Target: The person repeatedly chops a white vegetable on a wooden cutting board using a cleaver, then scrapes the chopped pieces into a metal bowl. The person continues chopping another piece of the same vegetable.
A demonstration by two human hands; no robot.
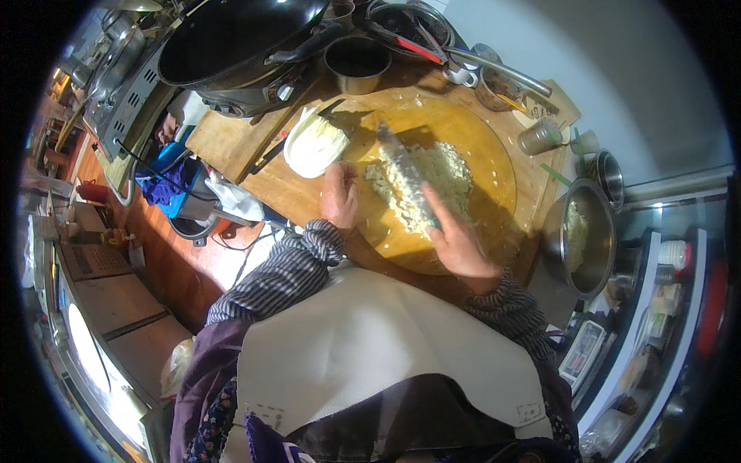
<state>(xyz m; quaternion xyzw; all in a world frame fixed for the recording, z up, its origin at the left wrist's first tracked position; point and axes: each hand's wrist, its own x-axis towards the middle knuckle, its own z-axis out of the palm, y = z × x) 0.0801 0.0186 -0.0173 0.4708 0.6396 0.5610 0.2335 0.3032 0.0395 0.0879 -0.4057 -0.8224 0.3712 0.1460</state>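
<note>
My right hand [457, 243] is closed on the handle of a kitchen knife [402, 165], whose blade lies over a heap of finely chopped cabbage [448, 173]. The heap is spread on a round wooden chopping board [492, 144]. At the board's left edge rests my left hand [340, 197], its fingers curled; whether anything is inside them cannot be told. Just beyond it, a cut piece of napa cabbage [315, 144] lies on the wooden table [272, 188].
A large black wok [231, 46] and a metal pot [358, 66] stand at the back. To the right, a steel bowl [596, 243] holds pale chopped food. Glass jars [539, 136] line the table's right edge. A black-handled tool [269, 156] lies left of the cabbage piece.
</note>
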